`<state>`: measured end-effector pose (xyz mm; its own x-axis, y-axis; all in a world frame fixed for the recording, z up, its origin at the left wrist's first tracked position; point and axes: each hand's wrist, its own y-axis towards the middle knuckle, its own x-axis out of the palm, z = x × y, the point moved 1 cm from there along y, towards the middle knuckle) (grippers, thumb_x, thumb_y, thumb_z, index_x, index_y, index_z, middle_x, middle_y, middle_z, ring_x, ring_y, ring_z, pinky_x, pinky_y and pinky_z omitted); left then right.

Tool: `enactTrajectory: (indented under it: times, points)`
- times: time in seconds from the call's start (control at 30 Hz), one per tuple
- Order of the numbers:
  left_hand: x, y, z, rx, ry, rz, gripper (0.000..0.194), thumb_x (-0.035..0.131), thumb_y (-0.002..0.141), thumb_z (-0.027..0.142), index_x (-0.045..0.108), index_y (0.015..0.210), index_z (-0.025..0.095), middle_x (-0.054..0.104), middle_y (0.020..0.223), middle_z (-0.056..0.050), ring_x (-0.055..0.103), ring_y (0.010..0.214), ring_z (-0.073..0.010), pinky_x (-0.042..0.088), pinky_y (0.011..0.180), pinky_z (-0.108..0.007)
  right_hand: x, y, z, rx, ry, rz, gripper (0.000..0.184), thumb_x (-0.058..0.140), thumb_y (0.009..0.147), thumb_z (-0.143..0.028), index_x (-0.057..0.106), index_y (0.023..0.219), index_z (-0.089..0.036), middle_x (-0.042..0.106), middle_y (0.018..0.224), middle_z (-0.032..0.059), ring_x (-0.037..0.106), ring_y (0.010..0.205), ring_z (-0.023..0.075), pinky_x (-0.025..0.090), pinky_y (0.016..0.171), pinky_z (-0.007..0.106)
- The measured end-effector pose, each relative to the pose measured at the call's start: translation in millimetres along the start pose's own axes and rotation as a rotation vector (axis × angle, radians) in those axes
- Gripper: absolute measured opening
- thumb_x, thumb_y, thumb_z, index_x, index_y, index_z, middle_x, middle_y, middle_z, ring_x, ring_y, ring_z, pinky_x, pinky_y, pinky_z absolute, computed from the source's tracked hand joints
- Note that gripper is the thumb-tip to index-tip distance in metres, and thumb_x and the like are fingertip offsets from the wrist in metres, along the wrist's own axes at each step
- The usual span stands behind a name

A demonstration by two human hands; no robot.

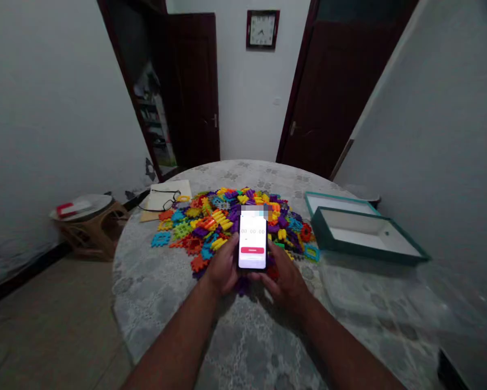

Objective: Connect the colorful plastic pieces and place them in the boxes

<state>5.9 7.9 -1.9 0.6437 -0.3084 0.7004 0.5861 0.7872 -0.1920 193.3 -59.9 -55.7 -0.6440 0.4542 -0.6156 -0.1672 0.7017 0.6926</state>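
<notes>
A smartphone with a bright white screen, grey digits and a red button is held upright in front of me. My left hand is closed around its left edge. On the opposite edge, my right hand grips it too, with some fingers under the bottom. Behind and below the phone spreads a heap of colourful plastic building pieces in purple, yellow, orange, blue and green. The phone and hands hide the middle of the heap.
The round table has a patterned grey cover. Eyeglasses lie on paper at the left. A green-edged open box sits at the right, its lid behind. A stool stands left of the table.
</notes>
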Motion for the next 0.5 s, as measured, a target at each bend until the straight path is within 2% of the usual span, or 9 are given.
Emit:
enactTrajectory:
  times: [0.17, 0.3, 0.5]
  points:
    - [-3.8, 2, -1, -0.017, 0.036, 0.046, 0.054, 0.055, 0.109, 0.05, 0.065, 0.147, 0.013, 0.083, 0.109, -0.019, 0.083, 0.085, -0.0289, 0.068, 0.057, -0.032, 1, -2, 3, 0.046, 0.013, -0.033, 0.084, 0.066, 0.103, -0.031, 0.024, 0.175, -0.024, 0.059, 0.157, 0.0195, 0.064, 0.14, 0.0356, 0.059, 0.113, 0.055]
    - [-8.9, 4, -1, -0.017, 0.094, 0.1, 0.052, 0.06, 0.106, 0.049, 0.064, 0.146, 0.016, 0.084, 0.105, -0.016, 0.083, 0.083, -0.0285, 0.067, 0.057, -0.032, 4, -5, 6, 0.086, -0.005, -0.047, 0.086, 0.068, 0.102, -0.032, 0.025, 0.176, -0.025, 0.061, 0.155, 0.0186, 0.065, 0.138, 0.036, 0.06, 0.111, 0.055]
    - [-11.5, 6, 0, -0.015, 0.14, 0.121, 0.054, 0.064, 0.102, 0.052, 0.064, 0.143, 0.017, 0.083, 0.104, -0.014, 0.082, 0.084, -0.0286, 0.067, 0.058, -0.034, 5, -6, 9, 0.114, 0.01, -0.052, 0.086, 0.071, 0.1, -0.03, 0.029, 0.175, -0.026, 0.063, 0.153, 0.0176, 0.067, 0.134, 0.035, 0.06, 0.11, 0.055]
